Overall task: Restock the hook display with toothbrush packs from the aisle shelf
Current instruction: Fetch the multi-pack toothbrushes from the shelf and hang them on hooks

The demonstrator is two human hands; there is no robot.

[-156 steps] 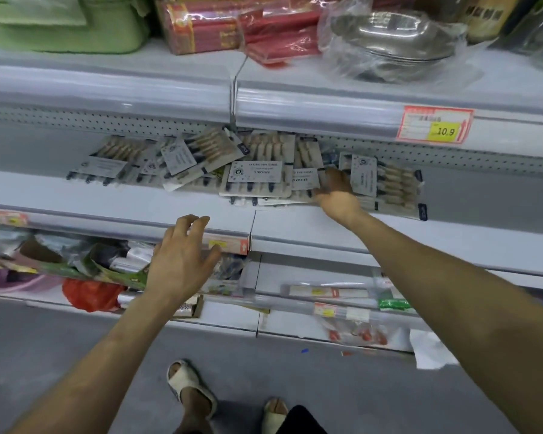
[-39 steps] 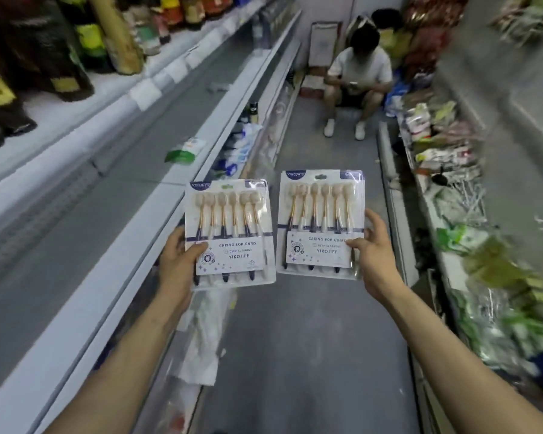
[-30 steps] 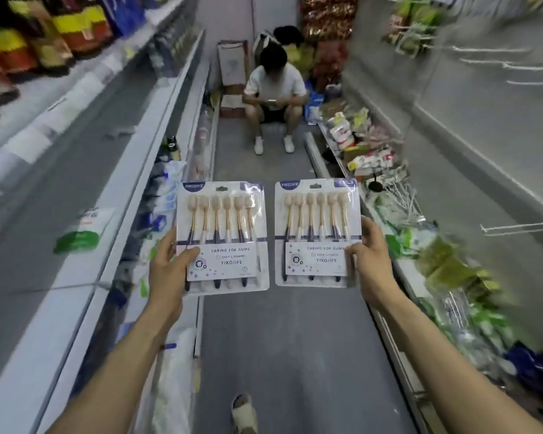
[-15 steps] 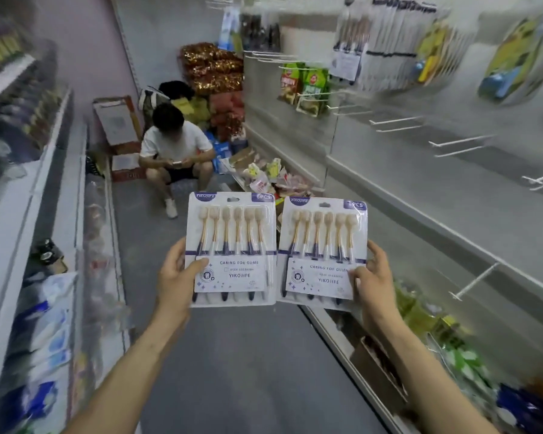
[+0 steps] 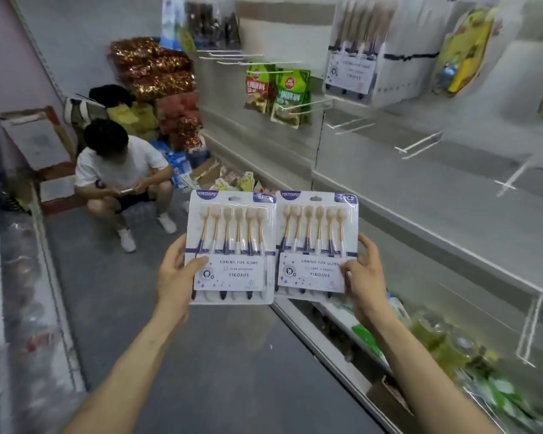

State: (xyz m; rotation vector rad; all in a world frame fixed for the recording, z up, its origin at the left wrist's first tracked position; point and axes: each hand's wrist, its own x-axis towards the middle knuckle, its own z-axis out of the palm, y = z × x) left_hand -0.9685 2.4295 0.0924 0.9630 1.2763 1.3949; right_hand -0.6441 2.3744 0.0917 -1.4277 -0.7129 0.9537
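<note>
I hold two white blister packs of toothbrushes side by side in front of me. My left hand (image 5: pixel 174 277) grips the left pack (image 5: pixel 231 247) at its lower left edge, thumb on the front. My right hand (image 5: pixel 362 275) grips the right pack (image 5: pixel 315 245) at its lower right edge. Both packs stand upright, labels facing me. The hook display (image 5: pixel 420 145) fills the wall on my right, with several bare white hooks. More toothbrush packs (image 5: pixel 355 48) hang at the upper right of that wall.
A person (image 5: pixel 119 173) in a white shirt squats at the far end of the aisle. Green snack bags (image 5: pixel 278 90) hang on hooks further along. Bagged goods (image 5: pixel 445 343) lie on the low shelf at right. Another shelf (image 5: pixel 29 277) lines the left side. Grey floor runs between.
The view has swung further right, from the aisle toward the hook wall, which now looms closer. Both hands still carry the packs the same way; earlier they reached for packs on the shelf.
</note>
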